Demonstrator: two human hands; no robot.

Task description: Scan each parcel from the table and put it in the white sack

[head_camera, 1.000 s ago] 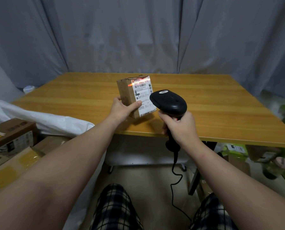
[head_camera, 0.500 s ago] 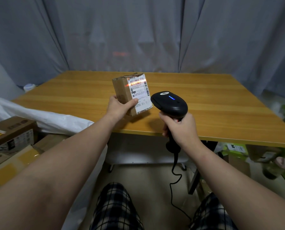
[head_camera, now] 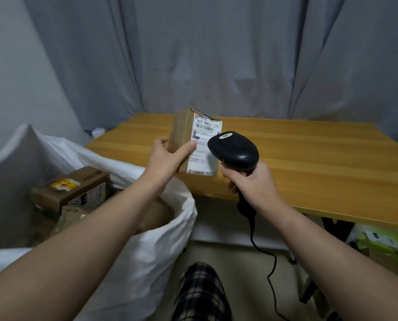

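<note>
I see a small brown cardboard parcel [head_camera: 194,140] with a white shipping label reading "507 P802 T77", held upright above the table's [head_camera: 309,158] near-left corner. My left hand [head_camera: 168,158] grips it, thumb across the label, fingers behind. My right hand [head_camera: 251,184] is wrapped around the black scanner [head_camera: 234,148], whose head covers the label's right edge. The white sack [head_camera: 151,246] gapes below-left; its contents blur.

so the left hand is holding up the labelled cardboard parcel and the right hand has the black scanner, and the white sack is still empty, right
Not quite: the white sack is not empty. The head view shows cardboard boxes already inside it. The rest holds: the left hand holds up the labelled cardboard parcel and the right hand grips the black scanner.
</note>
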